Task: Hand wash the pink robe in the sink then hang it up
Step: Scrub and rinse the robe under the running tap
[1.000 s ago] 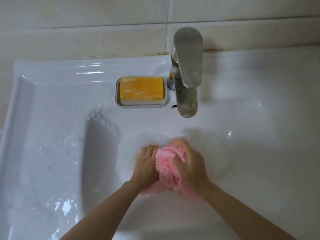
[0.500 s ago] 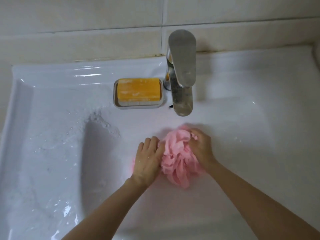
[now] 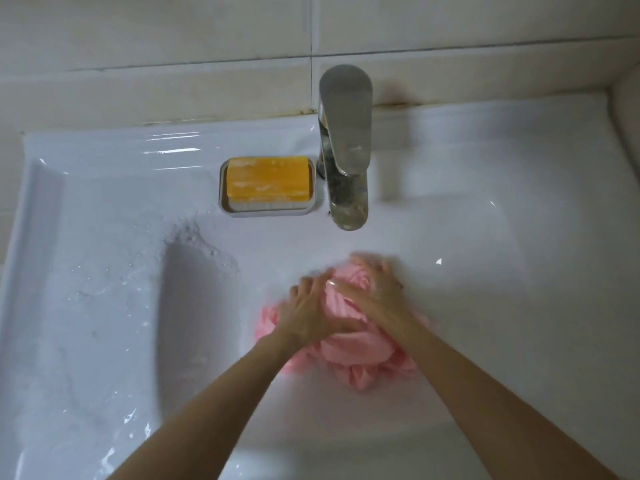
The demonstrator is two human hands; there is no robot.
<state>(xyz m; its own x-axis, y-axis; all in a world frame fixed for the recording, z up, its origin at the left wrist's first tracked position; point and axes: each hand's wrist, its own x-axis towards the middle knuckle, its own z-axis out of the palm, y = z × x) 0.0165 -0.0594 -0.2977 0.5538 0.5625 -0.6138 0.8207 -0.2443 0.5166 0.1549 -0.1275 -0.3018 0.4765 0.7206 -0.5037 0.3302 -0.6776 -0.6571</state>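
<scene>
My left grip (image 3: 311, 315) lies on the pink robe (image 3: 356, 358), fingers fairly straight and pressing down. My right grip (image 3: 379, 299), blurred, curls over the bunched top. The robe sits crumpled in the sink (image 3: 502, 306), at 6 o'clock from the tap (image 3: 346, 150). A yellow soap bar (image 3: 266, 176) rests in its dish (image 3: 270, 212) at the tap's 9 o'clock.

1. We find no readable text, label, brand or number anywhere.
2. Beyond the fingers (image 3: 311, 285), the soap bar (image 3: 267, 178), faucet (image 3: 346, 140) and sink (image 3: 485, 168) show us no legible marks.
</scene>
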